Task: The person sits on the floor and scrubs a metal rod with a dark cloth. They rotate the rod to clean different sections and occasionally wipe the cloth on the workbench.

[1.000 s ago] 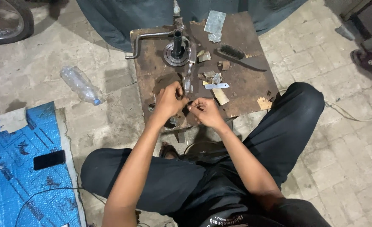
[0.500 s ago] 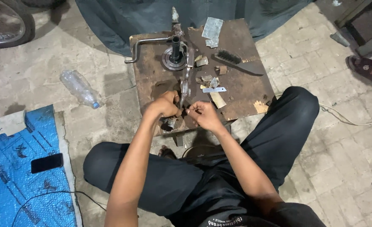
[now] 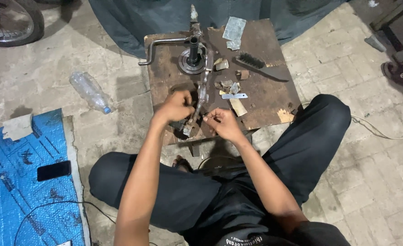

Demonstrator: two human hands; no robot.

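A seated person in dark trousers works over a low, rust-brown counter set on a paved floor. The left hand is curled closed around the lower end of a long metal bar that lies along the counter; the right hand pinches something too small to identify, fingertips pressed together just beside the bar's near end. One black phone and one pale paper scrap lie on a blue sheet to the left. One clear plastic bottle with a blue cap lies on the floor. Farther back on the counter: one wire brush, one round metal hub, and one grey rectangular foil piece.
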